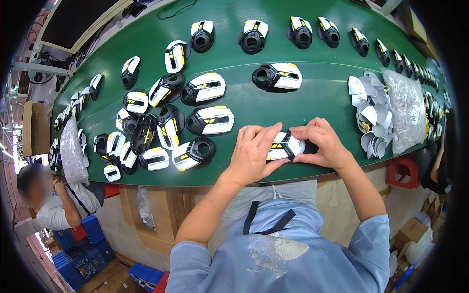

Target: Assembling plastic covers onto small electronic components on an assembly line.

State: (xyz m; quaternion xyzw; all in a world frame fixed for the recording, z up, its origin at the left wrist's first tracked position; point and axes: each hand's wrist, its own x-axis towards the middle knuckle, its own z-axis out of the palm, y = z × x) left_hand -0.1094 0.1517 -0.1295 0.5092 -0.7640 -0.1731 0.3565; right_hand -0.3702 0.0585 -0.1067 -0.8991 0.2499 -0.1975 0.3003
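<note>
Close to the near table edge, a white, black and yellow computer mouse shell [280, 148] is held between my two hands. My left hand [255, 150] grips its left end, fingers over the top and thumb along the near side. Closed round its rounded white right end is my right hand [323, 145], with thumb and fingers pressing on opposite sides. The fingers hide parts of the shell. Left of my hands lies a loose group of similar mouse shells [213, 120]. One more mouse shell [278, 76] rests beyond my hands.
Rows of mouse shells [253, 37] line the far part of the green table [312, 105]. To the right, white curved covers [375, 117] are piled beside a clear plastic bag [404, 110]. Another bag [74, 151] lies at left, near a seated person [51, 205]. A red stool [403, 172] stands below.
</note>
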